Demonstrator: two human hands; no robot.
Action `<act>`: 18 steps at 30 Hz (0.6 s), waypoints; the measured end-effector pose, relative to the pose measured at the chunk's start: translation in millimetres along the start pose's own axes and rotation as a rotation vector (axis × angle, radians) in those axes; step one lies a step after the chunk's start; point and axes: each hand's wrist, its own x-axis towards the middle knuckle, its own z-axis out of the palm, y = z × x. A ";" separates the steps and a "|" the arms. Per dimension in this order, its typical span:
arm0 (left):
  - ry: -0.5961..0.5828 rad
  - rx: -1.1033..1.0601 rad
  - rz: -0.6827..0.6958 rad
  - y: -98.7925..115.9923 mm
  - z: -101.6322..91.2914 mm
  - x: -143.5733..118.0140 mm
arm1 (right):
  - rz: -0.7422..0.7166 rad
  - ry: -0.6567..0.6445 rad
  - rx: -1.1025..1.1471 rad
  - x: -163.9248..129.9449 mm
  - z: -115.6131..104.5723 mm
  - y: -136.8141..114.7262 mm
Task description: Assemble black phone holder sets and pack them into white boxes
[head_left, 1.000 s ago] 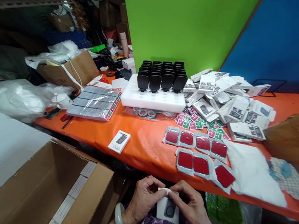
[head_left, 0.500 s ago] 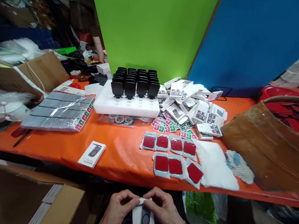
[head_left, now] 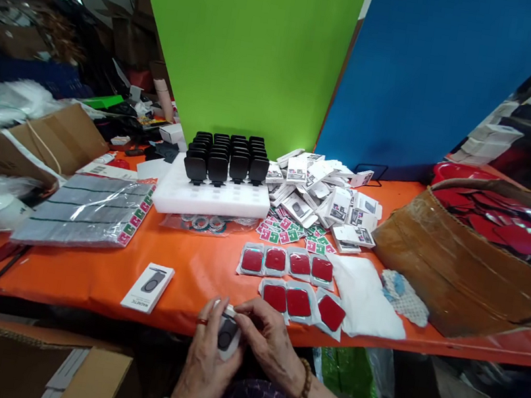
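A small white box (head_left: 226, 338) with a dark oval device printed on its face is held upright over the table's front edge. My left hand (head_left: 205, 366) wraps round it, fingers along its left side and thumb at the right. At the box's top end, my right hand (head_left: 268, 342) has its thumb and fingers closed on the upper edge. A like box (head_left: 148, 287), marked MAGNETIC, lies flat on the table (head_left: 98, 280) to the left. Just beyond my hands are rows of red square pads (head_left: 298, 302) in clear wrapping.
Black flat-headed holders (head_left: 217, 168) stand in a white foam block (head_left: 210, 201). Behind the pads lie a heap of white boxes (head_left: 339, 203) and green and pink stickers (head_left: 283, 230). Open cartons stand at the lower left (head_left: 104, 378) and right (head_left: 455, 267). A plastic-wrapped grey stack (head_left: 89, 209) lies left.
Both hands have risen with the box toward the table edge. My left hand has gone from pinching its top to wrapping round it. The view has shifted slightly.
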 end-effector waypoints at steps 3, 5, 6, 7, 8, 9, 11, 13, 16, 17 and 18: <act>0.117 0.180 0.077 -14.4 -33.0 36.1 | -0.166 0.020 -0.246 34.2 -36.6 -4.0; 0.151 0.305 0.059 -31.1 -60.6 59.7 | -0.218 0.166 -0.528 62.7 -74.7 4.6; 0.173 0.367 0.028 -40.6 -73.9 70.0 | -0.172 0.235 -0.678 76.9 -95.8 11.4; 0.197 0.429 -0.012 -50.2 -85.9 79.0 | -0.087 0.314 -0.822 90.0 -116.8 19.2; 0.198 0.488 -0.042 -59.4 -96.2 86.5 | 0.006 0.378 -0.966 101.4 -136.8 27.5; 0.198 0.534 -0.064 -67.7 -104.3 92.6 | 0.080 0.417 -1.097 110.4 -155.0 36.0; 0.135 0.595 -0.105 -81.2 -113.7 100.5 | 0.196 0.467 -1.295 121.2 -183.4 52.5; 0.050 0.617 -0.154 -90.3 -115.6 104.1 | 0.281 0.456 -1.396 124.1 -200.5 66.9; 0.002 0.615 -0.194 -97.7 -111.6 104.7 | 0.317 0.430 -1.421 122.6 -211.5 81.4; 0.008 0.610 -0.191 -98.6 -110.3 104.3 | 0.307 0.430 -1.416 122.4 -213.8 83.7; 0.026 0.604 -0.180 -98.4 -109.4 103.9 | 0.294 0.431 -1.411 122.8 -216.4 84.4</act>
